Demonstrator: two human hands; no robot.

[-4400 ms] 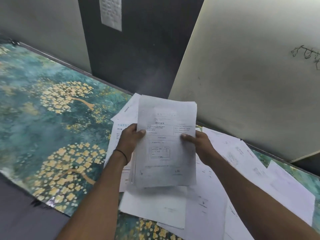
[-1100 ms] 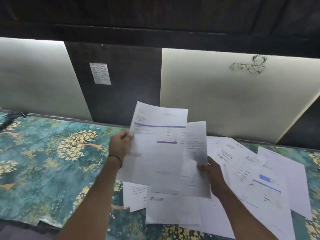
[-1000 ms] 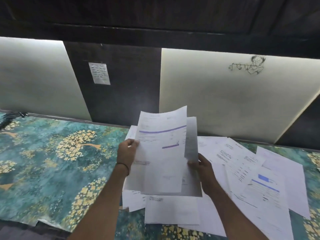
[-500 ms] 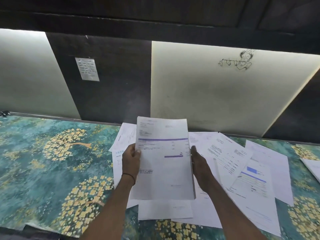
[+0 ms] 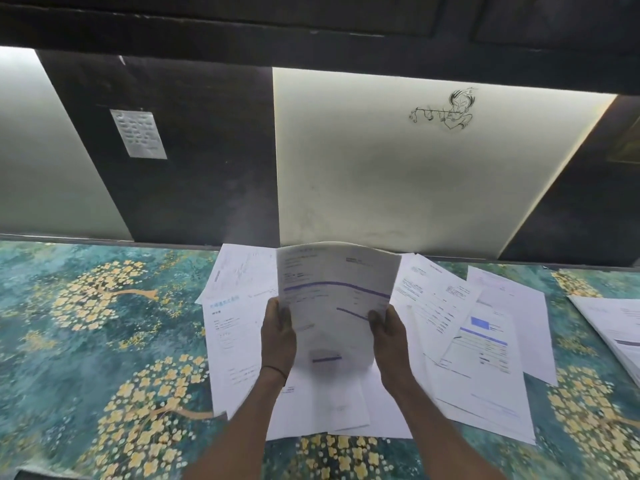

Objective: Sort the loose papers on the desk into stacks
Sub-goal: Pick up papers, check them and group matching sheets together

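A: Biggest thing first?
B: The counter (image 5: 86, 341) is covered by a teal sheet printed with gold blossom trees. The pattern is seen mostly at the left.

A: Papers?
B: Loose papers (image 5: 485, 393) are spread flat and overlapped across the middle and right. They are thin white printed sheets, some marked with blue bars. A separate side pile (image 5: 616, 327) is seen at the far right edge, partly cut off.

A: Task's thing?
B: A held bundle (image 5: 332, 306) is lifted above the spread, at the middle. Its long axis is run away from the person. The top edge is bowed and curled over, so limp sheets are judged. The count cannot be told.

A: Grips?
B: The left grip (image 5: 278, 341) is clamped on the bundle's left edge and the right grip (image 5: 389, 337) on its right edge. Thumbs are laid on the front face. A thin dark band (image 5: 273, 370) is worn at the left wrist.

A: What is the next move turned on?
B: The side pile lies right of the bundle, well apart, and the right grip is nearer to it. The patterned counter at left is nearer the left grip. Squaring of edges is judged to be in hand. Sorting is judged barely begun, as most sheets lie scattered.
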